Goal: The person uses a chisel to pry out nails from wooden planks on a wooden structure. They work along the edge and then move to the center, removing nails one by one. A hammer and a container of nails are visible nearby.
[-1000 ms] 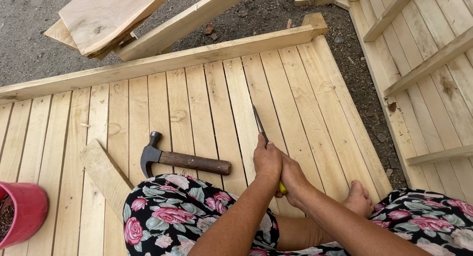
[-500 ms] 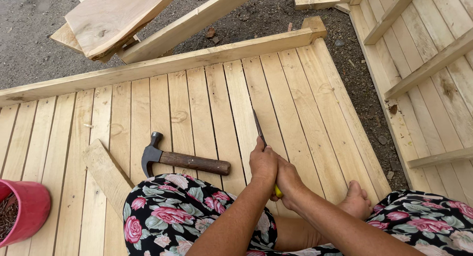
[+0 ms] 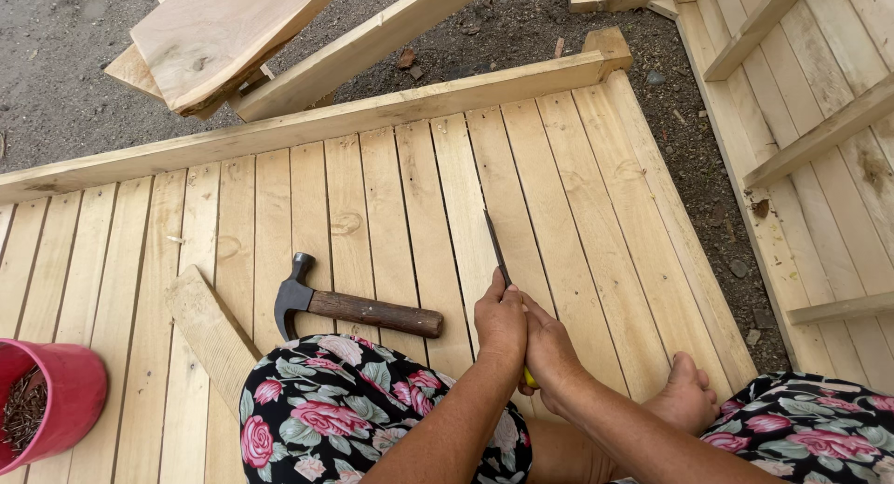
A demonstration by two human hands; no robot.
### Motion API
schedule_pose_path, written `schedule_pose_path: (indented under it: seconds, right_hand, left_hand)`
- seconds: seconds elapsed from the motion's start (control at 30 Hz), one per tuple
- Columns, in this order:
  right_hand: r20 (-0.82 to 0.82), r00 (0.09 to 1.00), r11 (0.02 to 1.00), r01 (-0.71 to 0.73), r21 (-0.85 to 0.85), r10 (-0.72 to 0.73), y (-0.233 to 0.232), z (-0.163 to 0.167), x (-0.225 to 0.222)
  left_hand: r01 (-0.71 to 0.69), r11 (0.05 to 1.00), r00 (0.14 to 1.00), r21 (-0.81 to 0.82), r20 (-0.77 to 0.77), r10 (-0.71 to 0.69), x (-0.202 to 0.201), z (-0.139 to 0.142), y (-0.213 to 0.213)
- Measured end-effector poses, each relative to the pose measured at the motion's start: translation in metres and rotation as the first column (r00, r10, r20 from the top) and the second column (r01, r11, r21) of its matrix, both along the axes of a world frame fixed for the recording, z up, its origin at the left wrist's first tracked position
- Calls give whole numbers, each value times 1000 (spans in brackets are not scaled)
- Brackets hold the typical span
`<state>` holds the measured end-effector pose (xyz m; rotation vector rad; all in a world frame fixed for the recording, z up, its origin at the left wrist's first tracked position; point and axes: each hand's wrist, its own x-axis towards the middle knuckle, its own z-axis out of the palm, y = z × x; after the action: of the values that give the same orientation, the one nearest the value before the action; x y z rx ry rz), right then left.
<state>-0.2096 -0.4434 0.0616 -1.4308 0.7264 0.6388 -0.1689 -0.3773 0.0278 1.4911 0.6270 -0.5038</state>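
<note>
Outdoors on gravelly ground (image 3: 56,83), a slatted plank deck (image 3: 391,204) fills the view, with a red bucket (image 3: 56,400) of nails at its left edge, a loose wood strip (image 3: 209,330) and a claw hammer (image 3: 354,307) lying beside the person's floral-clad knee (image 3: 345,419), loose boards (image 3: 223,37) stacked beyond the far rail and another slatted panel (image 3: 819,121) to the right. Just right of the hammer, the left hand (image 3: 501,321) and right hand (image 3: 549,349) are pressed together, both closed around the yellow handle of a thin blade (image 3: 495,246) — its dark tip pokes up and away from the knuckles, lying along the seam between two planks, while a bare foot (image 3: 684,400) rests near the hands on the right.
</note>
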Motion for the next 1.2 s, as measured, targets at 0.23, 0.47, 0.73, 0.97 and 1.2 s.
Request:
schedule_pose_path:
  seconds: [0.23,0.47,0.73,0.97,1.2]
  right_hand:
    - [4,1000,999,23,49,-24,2,-10,-3]
    - [33,997,997,65,46,-67,8,-20,5]
    - [19,999,999,44,8,-44,11,-22,17]
    - [8,998,998,61,13,-62,9,-17,25]
    - [35,999,999,41,-8,-41,11,-15,40]
  left_hand:
    - [-6,1000,999,5,-40,6,-5,0,1]
    - [12,997,999,78,-44,-8,6,-7,5]
    - [-5,996,1000,85,19,3,17,-8,10]
    - [-20,990,999,138,40,14,21,-6,8]
    - [-56,998,998,26,-4,56,36,-3,10]
